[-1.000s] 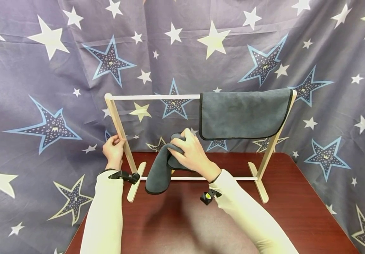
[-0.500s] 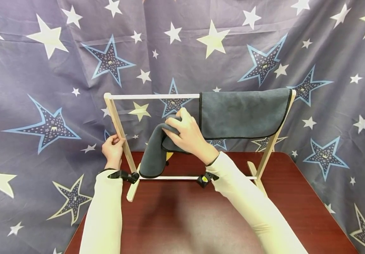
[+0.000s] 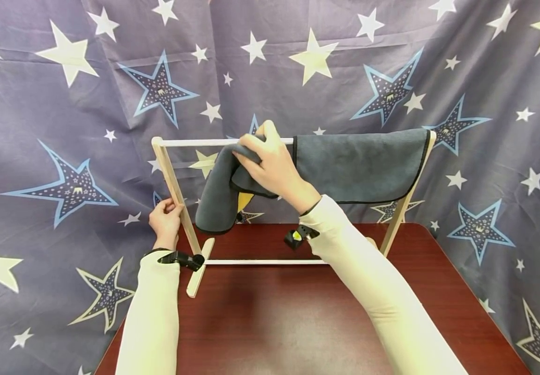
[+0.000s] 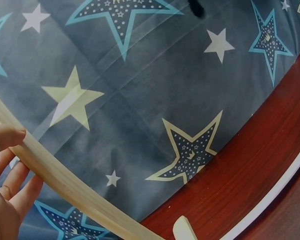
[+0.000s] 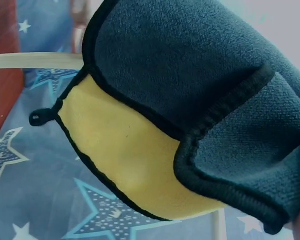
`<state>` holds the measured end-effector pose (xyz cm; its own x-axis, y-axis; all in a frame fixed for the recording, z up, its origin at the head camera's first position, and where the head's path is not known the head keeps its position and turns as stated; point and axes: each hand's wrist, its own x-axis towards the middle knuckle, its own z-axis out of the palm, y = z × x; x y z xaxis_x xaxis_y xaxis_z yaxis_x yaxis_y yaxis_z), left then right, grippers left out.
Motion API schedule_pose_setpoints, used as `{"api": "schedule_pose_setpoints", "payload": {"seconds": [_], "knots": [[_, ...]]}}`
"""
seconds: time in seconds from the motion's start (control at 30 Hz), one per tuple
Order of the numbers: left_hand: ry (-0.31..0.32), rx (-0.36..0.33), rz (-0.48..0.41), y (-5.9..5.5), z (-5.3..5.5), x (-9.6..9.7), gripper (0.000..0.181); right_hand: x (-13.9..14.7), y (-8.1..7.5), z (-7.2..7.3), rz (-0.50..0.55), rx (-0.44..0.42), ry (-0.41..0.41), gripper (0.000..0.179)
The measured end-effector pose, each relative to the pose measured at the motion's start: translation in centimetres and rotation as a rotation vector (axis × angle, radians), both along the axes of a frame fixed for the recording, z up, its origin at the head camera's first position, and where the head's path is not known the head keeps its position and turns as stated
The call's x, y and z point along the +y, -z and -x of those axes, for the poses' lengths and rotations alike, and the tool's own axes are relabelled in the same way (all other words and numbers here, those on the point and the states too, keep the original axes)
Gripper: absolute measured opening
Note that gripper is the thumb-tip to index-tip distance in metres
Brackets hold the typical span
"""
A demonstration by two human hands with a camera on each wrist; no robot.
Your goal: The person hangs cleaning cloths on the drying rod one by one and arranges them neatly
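Observation:
In the head view my right hand (image 3: 275, 165) grips a folded grey towel (image 3: 217, 194) with black edging, raised at the height of the rack's white top rail (image 3: 195, 142). One end of this towel droops to the left. The right wrist view shows its yellow underside (image 5: 125, 145) and a small black hanging loop (image 5: 40, 117). My left hand (image 3: 164, 223) pinches the left wooden post (image 3: 172, 179) of the towel rack. Thumb and fingers lie on either side of that post (image 4: 65, 185) in the left wrist view.
A second grey towel (image 3: 361, 166) hangs over the right half of the top rail. The rack's white lower rail (image 3: 260, 262) and left foot (image 3: 199, 271) stand on a red-brown table (image 3: 270, 312). Behind it hangs a star-patterned curtain (image 3: 298, 67).
My right hand has risen steadily, carrying the towel from below the top rail up to its level and slightly left. My left hand has stayed on the post.

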<state>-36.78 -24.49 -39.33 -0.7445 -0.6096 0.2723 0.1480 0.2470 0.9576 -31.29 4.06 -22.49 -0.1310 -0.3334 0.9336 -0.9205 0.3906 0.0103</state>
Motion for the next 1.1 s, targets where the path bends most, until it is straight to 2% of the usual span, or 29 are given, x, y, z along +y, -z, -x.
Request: {"api": "schedule_pose_setpoints", "payload": {"seconds": [0.37, 0.67, 0.9, 1.0, 1.1], "knots": [[-0.005, -0.006, 0.027, -0.2, 0.1, 0.0, 0.030, 0.3, -4.2, 0.4, 0.093, 0.007, -0.003, 0.016], [-0.004, 0.005, 0.022, -0.3, -0.1, 0.1, 0.030, 0.4, -6.7, 0.8, 0.193, 0.104, 0.033, 0.020], [-0.004, 0.009, 0.007, 0.0, 0.0, 0.0, 0.031, 0.8, -7.0, 1.7, 0.381, 0.191, 0.021, 0.013], [-0.002, 0.009, 0.000, 0.0, -0.1, 0.0, 0.031, 1.1, -6.4, 2.4, 0.449, 0.217, 0.023, 0.009], [0.000, 0.005, -0.003, 0.1, -0.1, 0.1, 0.030, 1.6, -5.4, 3.3, 0.449, 0.207, 0.046, 0.008]]}}
